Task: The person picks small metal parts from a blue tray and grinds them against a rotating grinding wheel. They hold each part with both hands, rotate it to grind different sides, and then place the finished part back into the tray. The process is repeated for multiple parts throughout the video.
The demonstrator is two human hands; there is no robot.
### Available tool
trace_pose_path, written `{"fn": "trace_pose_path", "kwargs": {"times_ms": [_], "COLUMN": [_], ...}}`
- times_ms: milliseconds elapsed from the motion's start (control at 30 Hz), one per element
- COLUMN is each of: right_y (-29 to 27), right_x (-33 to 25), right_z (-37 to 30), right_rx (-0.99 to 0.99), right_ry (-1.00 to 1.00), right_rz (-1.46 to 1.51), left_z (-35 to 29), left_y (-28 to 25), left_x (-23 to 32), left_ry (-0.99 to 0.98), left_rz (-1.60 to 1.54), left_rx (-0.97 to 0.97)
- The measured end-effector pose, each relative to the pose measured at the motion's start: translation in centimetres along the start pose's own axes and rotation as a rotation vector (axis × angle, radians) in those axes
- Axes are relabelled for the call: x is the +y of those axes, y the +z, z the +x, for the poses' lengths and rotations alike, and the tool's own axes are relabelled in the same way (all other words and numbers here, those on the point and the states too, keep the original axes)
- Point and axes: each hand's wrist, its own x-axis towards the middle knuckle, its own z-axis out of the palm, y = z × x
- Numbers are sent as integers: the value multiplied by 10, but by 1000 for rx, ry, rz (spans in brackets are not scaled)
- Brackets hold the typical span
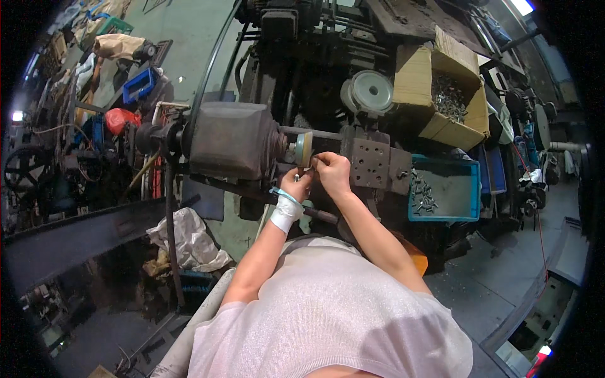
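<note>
Both of my hands meet in front of a dark, greasy machine (233, 138). My left hand (296, 186), its wrist wrapped in white bandage with a teal band, pinches a small metal part just under the machine's round chuck face (304, 149). My right hand (332, 171) is closed on a small metal piece right beside it, next to a drilled steel block (372, 162). The parts themselves are too small to make out.
A blue tray (444, 192) with several small metal pieces sits to the right. An open cardboard box (441, 88) of metal parts stands above it. A white rag (189, 239) lies lower left, beside a black belt and cluttered workshop shelves.
</note>
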Motion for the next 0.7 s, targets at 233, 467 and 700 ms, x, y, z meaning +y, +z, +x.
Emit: {"fn": "trace_pose_path", "kwargs": {"times_ms": [233, 467, 700], "right_y": [-21, -22, -13], "right_x": [-7, -6, -9], "right_z": [-16, -21, -17], "right_rx": [-154, -176, -70], "right_ry": [113, 152, 168], "right_rz": [398, 410, 274], "left_z": [-17, -15, -5], "left_y": [-15, -15, -13], "left_x": [12, 6, 3], "left_ry": [-327, -267, -126], "left_rz": [-332, -354, -22], "left_rx": [-321, -298, -207]}}
